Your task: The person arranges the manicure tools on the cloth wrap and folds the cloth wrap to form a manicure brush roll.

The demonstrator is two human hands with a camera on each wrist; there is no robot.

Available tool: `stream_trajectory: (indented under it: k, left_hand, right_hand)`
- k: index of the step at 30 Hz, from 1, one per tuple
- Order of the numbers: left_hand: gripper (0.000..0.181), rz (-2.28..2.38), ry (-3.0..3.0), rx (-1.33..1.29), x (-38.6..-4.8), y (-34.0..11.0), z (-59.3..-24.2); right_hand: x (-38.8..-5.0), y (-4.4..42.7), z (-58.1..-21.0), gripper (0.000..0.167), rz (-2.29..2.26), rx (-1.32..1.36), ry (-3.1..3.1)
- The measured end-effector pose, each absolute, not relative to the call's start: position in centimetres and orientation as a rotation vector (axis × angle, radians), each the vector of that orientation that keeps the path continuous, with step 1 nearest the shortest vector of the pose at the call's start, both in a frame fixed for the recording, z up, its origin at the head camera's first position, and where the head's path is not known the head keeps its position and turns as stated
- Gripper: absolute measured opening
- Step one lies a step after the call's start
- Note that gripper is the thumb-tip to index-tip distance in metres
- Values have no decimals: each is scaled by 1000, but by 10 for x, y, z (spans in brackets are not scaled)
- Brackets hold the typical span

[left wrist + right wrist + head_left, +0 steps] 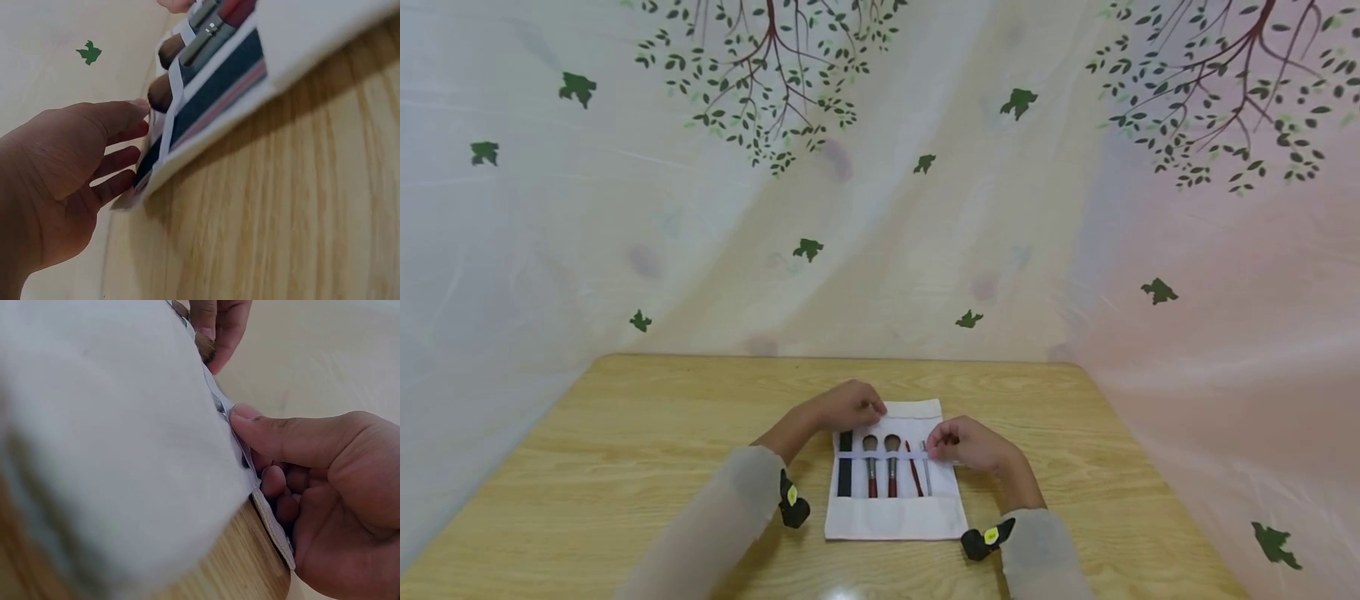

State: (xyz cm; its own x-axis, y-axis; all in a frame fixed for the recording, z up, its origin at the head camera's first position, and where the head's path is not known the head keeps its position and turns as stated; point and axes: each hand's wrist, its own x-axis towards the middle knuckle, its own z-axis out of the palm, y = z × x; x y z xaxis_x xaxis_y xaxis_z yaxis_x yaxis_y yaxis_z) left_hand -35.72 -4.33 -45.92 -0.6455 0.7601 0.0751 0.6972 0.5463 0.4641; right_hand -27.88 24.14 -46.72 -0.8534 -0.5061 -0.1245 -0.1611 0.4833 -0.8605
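Note:
A white fabric brush roll [895,521] lies spread on the table, a pocket along its near side and an elastic band [882,455] across its middle. Under the band sit a dark flat strip [845,479], two fluffy makeup brushes [892,446] with red handles, a thin red stick [914,471] and a slim silvery tool [928,479]. My left hand [850,406] pinches the roll's far left edge, thumb on top and fingers beneath in the left wrist view. At the right side, my right hand [973,446] pinches the roll beside the band; its fingertips cover part of the silvery tool.
The wooden table [647,467] extends around the roll on all sides. Behind it hangs a pale curtain [865,317] printed with branches and green leaf shapes. A small black device [795,510] is strapped at each wrist over the light sleeves [715,517].

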Motion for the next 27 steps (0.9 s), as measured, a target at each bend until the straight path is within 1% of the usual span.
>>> stream_trajectory:
  k: [8, 17, 27]
  left_hand:
    - [27, 434, 2701, 1378, -352, -51, -460]
    - [30, 411, 2716, 1439, -347, -62, -463]
    - [31, 412, 2751, 1502, -343, -80, -468]
  right_hand:
    - [-276, 239, -463, 5, -1334, -552, 2375]
    - [-277, 232, -455, 5, -1240, -528, 2486]
    - [-274, 211, -436, 5, -1020, -608, 2693]
